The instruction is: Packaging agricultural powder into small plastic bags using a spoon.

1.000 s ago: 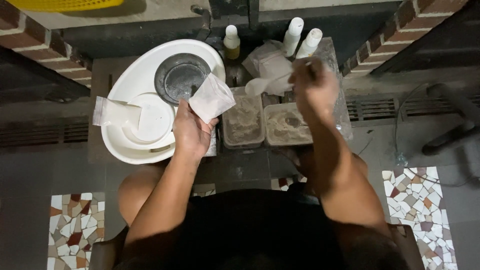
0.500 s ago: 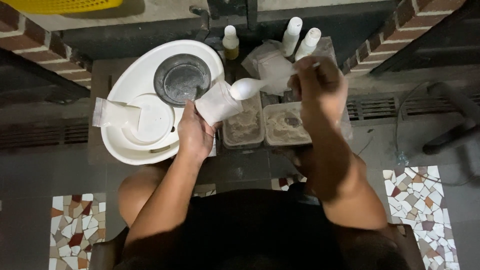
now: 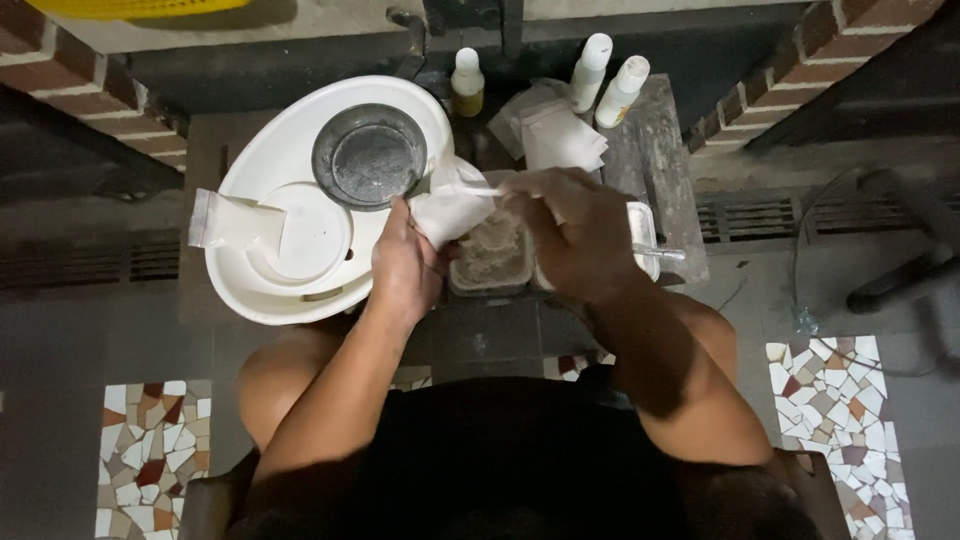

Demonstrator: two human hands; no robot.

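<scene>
The left hand point(image 3: 405, 265) has its fingers pinched on a small white pouch point(image 3: 447, 207), holding its mouth up, and the fingers of the right hand point(image 3: 575, 235) are closed on a white spoon point(image 3: 470, 190) whose bowl sits at that mouth, so I judge the filling step is in hand; next the spoon needs a steady tip. Just under the fingers stand two tubs of brownish powder point(image 3: 490, 255); beyond are three bottles point(image 3: 466, 84), one basin point(image 3: 300, 140) and one dark bowl point(image 3: 370, 155).

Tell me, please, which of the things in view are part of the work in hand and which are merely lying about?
In use:
left hand holding a small white bag
right hand with a white spoon
tub of brownish powder

Lying about:
white basin
dark bowl
three small bottles
spare bags
</scene>
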